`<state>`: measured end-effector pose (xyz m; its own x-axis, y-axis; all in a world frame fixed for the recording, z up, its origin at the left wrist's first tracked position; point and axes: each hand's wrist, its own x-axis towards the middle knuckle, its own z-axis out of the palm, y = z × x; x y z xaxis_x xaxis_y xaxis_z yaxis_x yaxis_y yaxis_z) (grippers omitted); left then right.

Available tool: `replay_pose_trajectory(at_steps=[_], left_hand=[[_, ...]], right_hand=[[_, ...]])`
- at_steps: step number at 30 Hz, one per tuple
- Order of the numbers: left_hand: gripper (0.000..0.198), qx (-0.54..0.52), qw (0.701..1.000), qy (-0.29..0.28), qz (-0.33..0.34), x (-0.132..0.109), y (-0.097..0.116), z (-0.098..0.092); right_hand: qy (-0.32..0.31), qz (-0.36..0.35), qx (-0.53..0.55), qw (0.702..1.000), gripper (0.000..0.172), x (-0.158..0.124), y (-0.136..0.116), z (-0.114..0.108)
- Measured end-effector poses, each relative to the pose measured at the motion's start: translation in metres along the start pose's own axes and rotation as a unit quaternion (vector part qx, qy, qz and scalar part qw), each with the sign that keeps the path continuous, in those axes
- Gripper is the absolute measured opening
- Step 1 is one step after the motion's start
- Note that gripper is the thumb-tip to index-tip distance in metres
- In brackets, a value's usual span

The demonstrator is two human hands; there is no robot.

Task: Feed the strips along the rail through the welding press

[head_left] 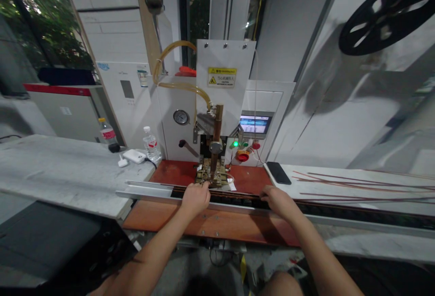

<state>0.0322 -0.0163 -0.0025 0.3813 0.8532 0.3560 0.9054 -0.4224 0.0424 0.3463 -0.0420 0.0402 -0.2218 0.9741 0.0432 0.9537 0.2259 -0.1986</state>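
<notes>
My left hand (196, 198) is closed, its fingertips against the front of the small metal fixture (212, 177) under the machine's head. What its fingers pinch is hidden from me. To the right, my right hand (277, 200) is closed over the long rail, with thumb and fingers pinched at a thin copper-coloured strip (234, 194). That strip runs along the rail (146, 191) between my hands. Directly above the fixture stands an upright copper-coloured electrode (217, 126), pointing down at it.
A white press-like machine (220, 83) with a lit screen (254, 123) and a red rotary switch (242, 155) stands ahead. Thin loose strips (340, 182) and a phone (278, 172) lie right. Left are a water bottle (151, 144), a cola bottle (108, 135) and a white charger (134, 156).
</notes>
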Motion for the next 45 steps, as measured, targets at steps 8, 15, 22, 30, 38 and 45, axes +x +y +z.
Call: replay_pose_trajectory(at_steps=[8,15,22,30,38,45], left_hand=[[0.036,0.006,1.000,0.000,-0.001,0.000,0.000,0.000],[0.034,0.015,1.000,0.008,0.003,0.000,-0.001,0.002],[0.034,0.001,1.000,0.003,0.004,-0.001,0.001,-0.001],[0.033,-0.001,1.000,0.002,-0.002,0.000,0.001,0.000],[0.030,0.008,1.000,-0.003,0.002,0.000,0.002,-0.002],[0.033,0.003,1.000,-0.009,0.000,0.001,0.002,-0.001]], right_hand=[[0.040,-0.018,-0.021,0.999,0.023,-0.004,-0.003,0.007],[0.041,-0.005,-0.019,0.999,0.022,-0.007,-0.005,0.007],[0.065,0.007,-0.023,0.998,0.024,-0.015,-0.009,0.012],[0.047,0.010,-0.038,0.998,0.014,-0.009,-0.026,0.006],[0.075,-0.110,-0.026,0.991,0.065,0.028,-0.136,0.042],[0.063,-0.079,-0.071,0.992,0.047,0.051,-0.165,0.069]])
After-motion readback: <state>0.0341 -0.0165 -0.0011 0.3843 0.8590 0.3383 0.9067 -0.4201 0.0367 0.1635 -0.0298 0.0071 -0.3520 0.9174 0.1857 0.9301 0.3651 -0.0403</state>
